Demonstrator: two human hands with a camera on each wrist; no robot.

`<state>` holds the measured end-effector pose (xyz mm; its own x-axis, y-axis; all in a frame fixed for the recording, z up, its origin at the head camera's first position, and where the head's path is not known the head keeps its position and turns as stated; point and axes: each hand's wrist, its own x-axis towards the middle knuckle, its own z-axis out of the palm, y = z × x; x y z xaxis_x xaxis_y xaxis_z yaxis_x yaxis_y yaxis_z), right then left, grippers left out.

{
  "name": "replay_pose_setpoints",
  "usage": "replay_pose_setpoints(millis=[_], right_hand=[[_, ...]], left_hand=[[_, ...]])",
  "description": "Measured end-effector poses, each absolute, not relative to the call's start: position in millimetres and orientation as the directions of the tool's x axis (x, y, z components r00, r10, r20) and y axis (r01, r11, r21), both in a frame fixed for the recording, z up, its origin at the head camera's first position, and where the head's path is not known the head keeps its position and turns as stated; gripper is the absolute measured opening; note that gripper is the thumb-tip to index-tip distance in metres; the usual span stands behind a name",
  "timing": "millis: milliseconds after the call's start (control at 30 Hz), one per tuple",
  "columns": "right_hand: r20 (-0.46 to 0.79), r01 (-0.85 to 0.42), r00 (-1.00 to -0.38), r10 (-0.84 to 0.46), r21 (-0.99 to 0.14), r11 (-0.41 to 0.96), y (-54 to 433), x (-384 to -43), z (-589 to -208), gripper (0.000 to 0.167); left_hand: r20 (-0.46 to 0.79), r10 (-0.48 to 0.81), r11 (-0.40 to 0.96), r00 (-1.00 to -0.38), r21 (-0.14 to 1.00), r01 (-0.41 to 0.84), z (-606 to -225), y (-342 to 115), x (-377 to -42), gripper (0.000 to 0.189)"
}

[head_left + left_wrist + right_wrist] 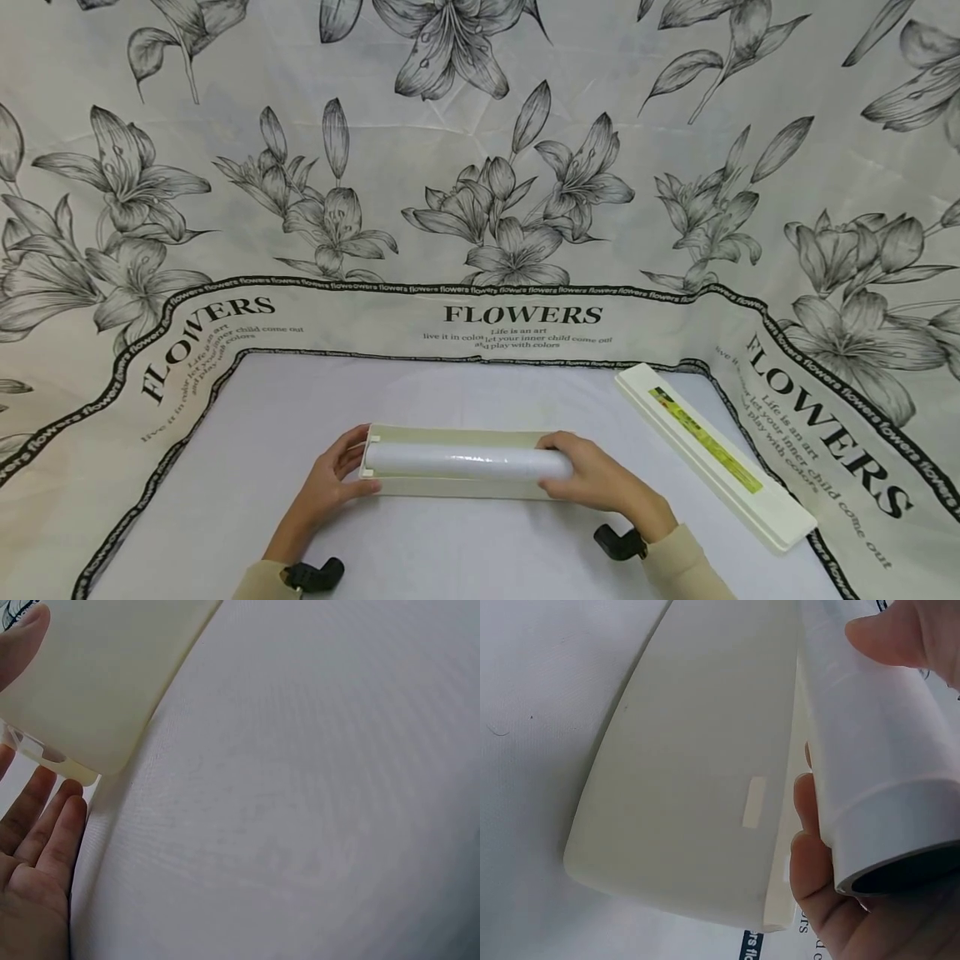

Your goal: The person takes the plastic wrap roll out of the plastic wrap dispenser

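"FLOWERS" and "Life is an art" on cloth (360, 325), "flowers" along its black bands (525, 290)

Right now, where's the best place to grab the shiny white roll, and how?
Probably by the right end of the roll, coming from the right, as the right hand does. It's round, and that end stands clear of the box, so a hand can wrap around it. The left end lies inside.

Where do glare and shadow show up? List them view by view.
Head: small bright glints along the white roll; left wrist: soft shadow beside the box, and the cloth dims toward the lower right corner; right wrist: shadow along the box's left edge, and the roll's hollow end dark inside.
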<state>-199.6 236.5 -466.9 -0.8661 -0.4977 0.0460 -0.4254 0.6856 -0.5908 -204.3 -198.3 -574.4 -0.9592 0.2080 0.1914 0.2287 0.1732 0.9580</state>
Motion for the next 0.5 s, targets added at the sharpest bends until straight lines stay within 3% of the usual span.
replay_pose_setpoints(millis=[500], right_hand=[[0.05, -0.419, -0.864, -0.502, -0.626, 0.658, 243.2, -202.1, -467.9, 0.04]], left_hand=[[0.205, 0.228, 0.15, -0.952, 0.959, 0.242, -574.5, -199.8, -205.0, 0.09]])
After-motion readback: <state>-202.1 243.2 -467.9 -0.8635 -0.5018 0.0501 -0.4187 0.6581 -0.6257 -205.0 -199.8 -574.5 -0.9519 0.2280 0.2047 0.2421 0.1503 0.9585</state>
